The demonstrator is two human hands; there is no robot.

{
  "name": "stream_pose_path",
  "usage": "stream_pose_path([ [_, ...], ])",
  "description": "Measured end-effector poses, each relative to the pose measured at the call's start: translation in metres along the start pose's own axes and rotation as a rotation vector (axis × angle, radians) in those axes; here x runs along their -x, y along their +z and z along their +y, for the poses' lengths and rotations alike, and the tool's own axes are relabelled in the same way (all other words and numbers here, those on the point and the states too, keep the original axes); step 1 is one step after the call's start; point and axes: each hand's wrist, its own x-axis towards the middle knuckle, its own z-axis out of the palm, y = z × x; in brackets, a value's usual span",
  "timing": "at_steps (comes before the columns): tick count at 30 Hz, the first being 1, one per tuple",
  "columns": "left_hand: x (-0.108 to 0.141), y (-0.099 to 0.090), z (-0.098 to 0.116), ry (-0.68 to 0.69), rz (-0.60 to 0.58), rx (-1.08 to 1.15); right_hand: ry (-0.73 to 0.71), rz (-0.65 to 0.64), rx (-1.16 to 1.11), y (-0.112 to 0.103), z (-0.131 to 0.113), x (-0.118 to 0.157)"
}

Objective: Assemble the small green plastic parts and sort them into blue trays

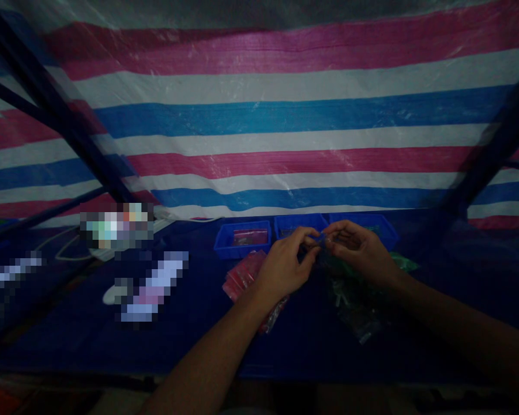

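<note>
My left hand (288, 262) and my right hand (358, 248) meet above the blue table, fingers bent and pinching. Between their fingertips is a small plastic bag (322, 240), mostly hidden and dim. Below and left of my left hand lies a fanned stack of red-edged plastic bags (243, 274), partly covered by the wrist. Under my right hand, several clear bags (358, 323) with small contents rest on the table, and green plastic (404, 262) shows beside the wrist.
Three blue bins stand along the back: the left bin (225, 249) holds a reddish packet, the middle bin (300, 219) and right bin (387, 227) are partly hidden by my hands. A white mouse (111, 294), cables and blurred items lie left. Dark posts flank a striped tarp (259, 115).
</note>
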Motion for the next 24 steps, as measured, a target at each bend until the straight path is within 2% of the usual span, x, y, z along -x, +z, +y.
stream_pose_path([
  [4, 0.001, -0.002, 0.000, -0.037, 0.018, -0.043, -0.038, 0.046, 0.057, 0.000, 0.002, 0.001],
  [8, 0.001, -0.007, 0.005, -0.112, -0.052, 0.002, -0.195, 0.126, 0.231, -0.001, 0.002, 0.003],
  [12, 0.000, -0.009, 0.009, -0.047, -0.012, 0.136, -0.375, 0.079, 0.486, -0.001, -0.004, 0.006],
  [15, -0.001, -0.006, 0.003, -0.073, 0.034, 0.175, -0.416, 0.031, 0.538, 0.000, -0.009, 0.007],
  [18, -0.001, -0.003, -0.009, -0.143, 0.076, 0.197, -0.359, 0.023, 0.493, 0.002, -0.011, 0.006],
  [21, -0.001, -0.001, -0.016, -0.175, 0.092, 0.248, -0.210, 0.061, 0.343, 0.003, -0.009, 0.005],
  [24, -0.002, 0.000, -0.015, -0.185, 0.088, 0.322, -0.069, 0.044, 0.153, 0.003, -0.004, 0.003],
])
